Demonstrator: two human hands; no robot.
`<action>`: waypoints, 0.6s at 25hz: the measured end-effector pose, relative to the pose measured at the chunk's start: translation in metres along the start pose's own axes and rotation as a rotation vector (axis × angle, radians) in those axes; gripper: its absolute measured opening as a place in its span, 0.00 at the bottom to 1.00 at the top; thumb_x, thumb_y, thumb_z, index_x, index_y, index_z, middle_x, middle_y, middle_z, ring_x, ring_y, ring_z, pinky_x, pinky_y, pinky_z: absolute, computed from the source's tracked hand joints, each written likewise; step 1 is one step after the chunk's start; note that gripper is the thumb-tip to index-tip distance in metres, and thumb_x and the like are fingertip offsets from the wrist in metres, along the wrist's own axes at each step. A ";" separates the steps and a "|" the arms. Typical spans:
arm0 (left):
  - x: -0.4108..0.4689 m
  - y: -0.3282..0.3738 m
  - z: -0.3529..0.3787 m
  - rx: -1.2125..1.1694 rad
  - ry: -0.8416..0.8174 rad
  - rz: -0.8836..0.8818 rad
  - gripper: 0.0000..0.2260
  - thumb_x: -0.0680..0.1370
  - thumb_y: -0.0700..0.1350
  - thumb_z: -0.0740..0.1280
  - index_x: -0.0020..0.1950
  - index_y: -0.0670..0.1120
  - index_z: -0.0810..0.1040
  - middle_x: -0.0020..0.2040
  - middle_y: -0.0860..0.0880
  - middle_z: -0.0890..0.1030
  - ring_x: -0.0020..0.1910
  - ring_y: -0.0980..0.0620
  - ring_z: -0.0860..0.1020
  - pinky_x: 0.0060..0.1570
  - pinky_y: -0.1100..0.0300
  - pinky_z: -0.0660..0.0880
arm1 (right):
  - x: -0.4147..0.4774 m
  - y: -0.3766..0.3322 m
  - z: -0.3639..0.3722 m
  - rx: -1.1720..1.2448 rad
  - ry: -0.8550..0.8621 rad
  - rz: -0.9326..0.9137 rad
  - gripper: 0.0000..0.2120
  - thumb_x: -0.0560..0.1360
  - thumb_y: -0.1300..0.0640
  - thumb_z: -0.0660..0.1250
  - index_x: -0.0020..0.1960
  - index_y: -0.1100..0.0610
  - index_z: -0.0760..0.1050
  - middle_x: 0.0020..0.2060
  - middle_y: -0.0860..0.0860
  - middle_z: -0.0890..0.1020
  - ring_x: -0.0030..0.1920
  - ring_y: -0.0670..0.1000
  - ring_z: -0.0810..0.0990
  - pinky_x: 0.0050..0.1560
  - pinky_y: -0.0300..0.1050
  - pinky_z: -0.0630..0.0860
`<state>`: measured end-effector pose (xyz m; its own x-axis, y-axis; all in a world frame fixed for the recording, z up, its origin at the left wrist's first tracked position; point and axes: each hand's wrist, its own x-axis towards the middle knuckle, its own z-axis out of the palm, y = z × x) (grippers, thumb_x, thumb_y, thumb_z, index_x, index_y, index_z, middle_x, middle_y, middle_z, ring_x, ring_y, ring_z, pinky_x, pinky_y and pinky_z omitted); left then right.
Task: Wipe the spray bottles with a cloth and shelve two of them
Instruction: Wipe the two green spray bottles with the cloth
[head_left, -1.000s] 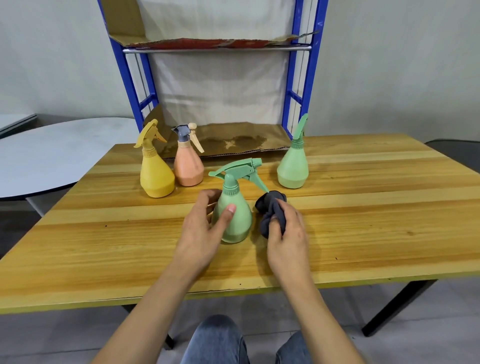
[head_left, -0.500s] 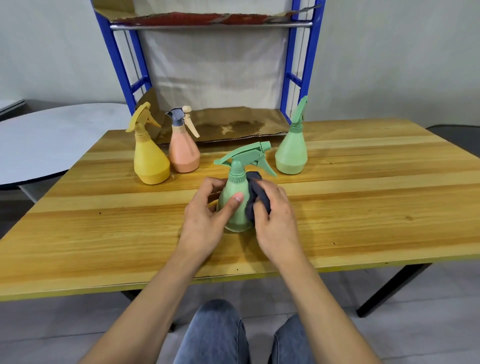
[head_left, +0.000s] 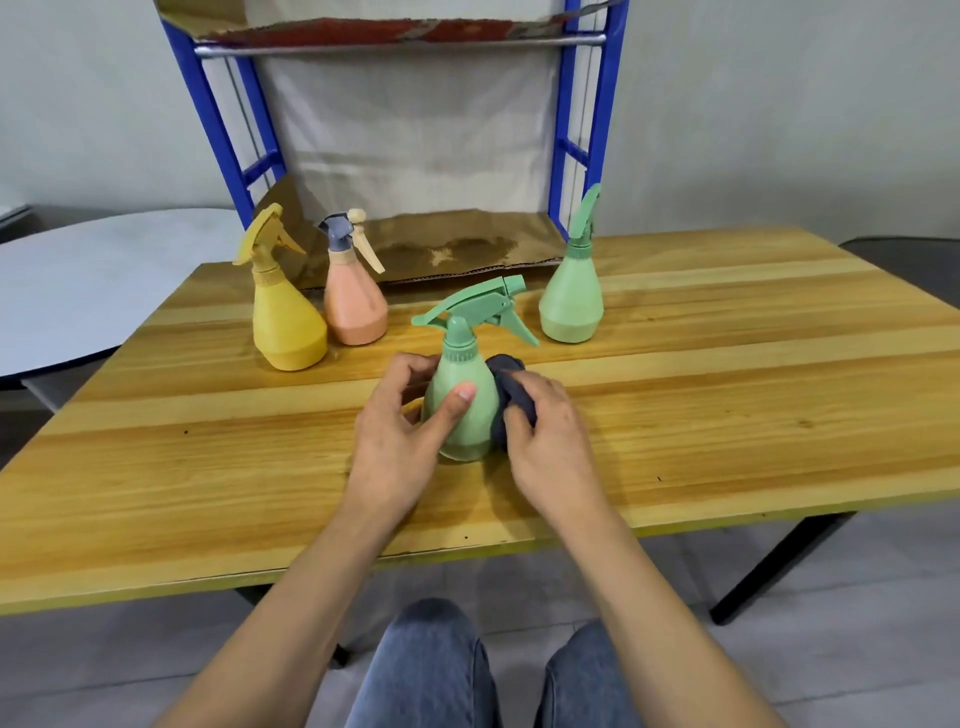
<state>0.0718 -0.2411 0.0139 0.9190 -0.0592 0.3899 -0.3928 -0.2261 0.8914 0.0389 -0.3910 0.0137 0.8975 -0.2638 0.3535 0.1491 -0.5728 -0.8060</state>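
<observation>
Left hand: I see it gripping the near green bottle, upright mid-tabletop.
Right hand: clutching the grey cloth against that bottle's right side.
Around: yellow bottle and pink bottle far left, far green bottle far right.
Room: tabletop runs wide to the right.

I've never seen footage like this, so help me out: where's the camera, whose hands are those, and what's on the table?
No machine here: a person wears a wide-angle camera on the head, looking down at their own hands. The left hand grips the near green spray bottle, which stands upright on the wooden table. The right hand holds a dark cloth against its side. Behind stand a yellow bottle, a pink bottle and a second green bottle. A blue shelf rack stands beyond them.
</observation>
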 end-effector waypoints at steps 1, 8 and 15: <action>0.000 -0.001 0.000 -0.002 0.002 0.015 0.16 0.74 0.59 0.73 0.57 0.53 0.77 0.55 0.57 0.83 0.56 0.58 0.81 0.55 0.48 0.81 | 0.008 -0.005 -0.002 0.000 -0.007 -0.039 0.18 0.79 0.61 0.62 0.68 0.54 0.75 0.62 0.52 0.77 0.61 0.49 0.75 0.66 0.43 0.68; 0.000 0.000 -0.001 -0.013 -0.003 -0.009 0.16 0.74 0.61 0.74 0.56 0.55 0.77 0.55 0.57 0.83 0.58 0.57 0.81 0.56 0.45 0.81 | -0.002 0.006 0.003 0.035 -0.008 0.023 0.18 0.80 0.61 0.61 0.69 0.54 0.74 0.65 0.51 0.76 0.62 0.43 0.72 0.70 0.43 0.67; 0.001 -0.003 -0.003 -0.010 -0.030 0.030 0.15 0.76 0.56 0.73 0.58 0.52 0.76 0.56 0.55 0.83 0.58 0.54 0.81 0.56 0.44 0.80 | -0.002 -0.008 0.009 0.143 0.053 -0.131 0.19 0.79 0.60 0.60 0.69 0.53 0.73 0.65 0.47 0.75 0.65 0.43 0.72 0.68 0.37 0.67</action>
<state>0.0739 -0.2376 0.0121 0.9072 -0.0952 0.4098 -0.4207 -0.2145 0.8815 0.0391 -0.3791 0.0152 0.8442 -0.2366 0.4810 0.3238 -0.4899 -0.8094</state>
